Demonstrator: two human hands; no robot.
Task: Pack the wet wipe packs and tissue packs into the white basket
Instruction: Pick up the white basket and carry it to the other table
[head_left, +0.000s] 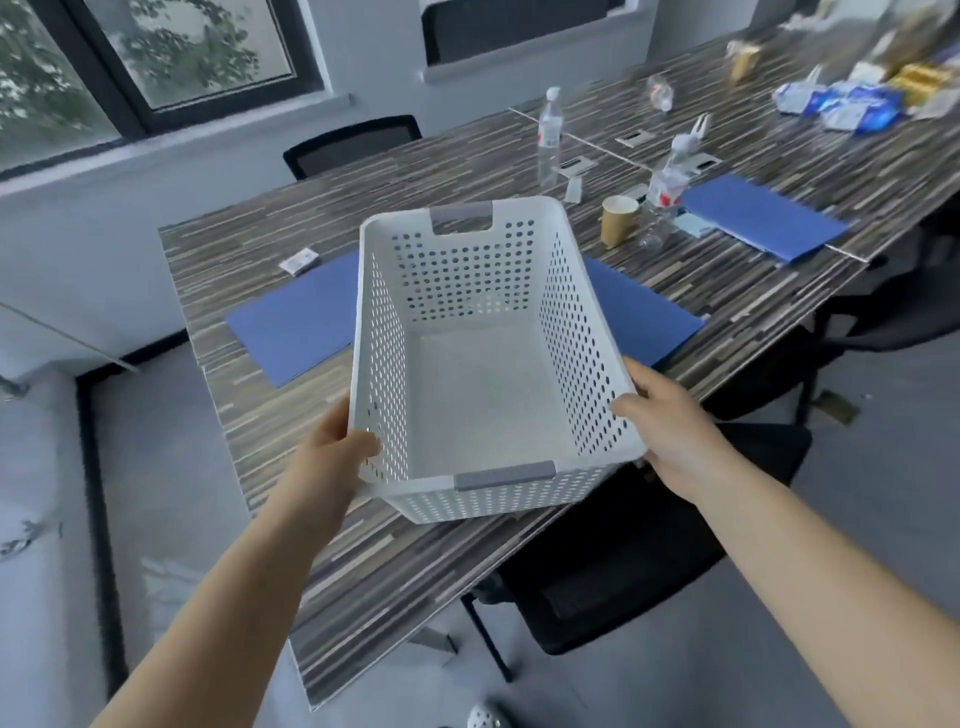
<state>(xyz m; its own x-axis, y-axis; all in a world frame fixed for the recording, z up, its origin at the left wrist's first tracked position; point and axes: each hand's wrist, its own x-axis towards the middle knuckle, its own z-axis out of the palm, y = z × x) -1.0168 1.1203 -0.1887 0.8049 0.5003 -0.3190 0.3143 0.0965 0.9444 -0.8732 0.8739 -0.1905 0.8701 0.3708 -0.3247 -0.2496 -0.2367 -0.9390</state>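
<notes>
White basket (488, 395) is empty, held over the counter's (291, 415) near edge, your left hand (337, 457) and right hand (670, 431) fingers clamped on its rim. Packs (841, 106) lie far right; set down overhanging, it could tip.

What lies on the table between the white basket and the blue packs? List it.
Head view: between white basket and blue packs: paper cup, bottles, blue folder.

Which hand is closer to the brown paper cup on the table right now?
Right. The right hand grips the white basket's right rim, on the same side as the paper cup, which stands beyond it. The left hand grips the left rim, across the basket from the cup.
</notes>
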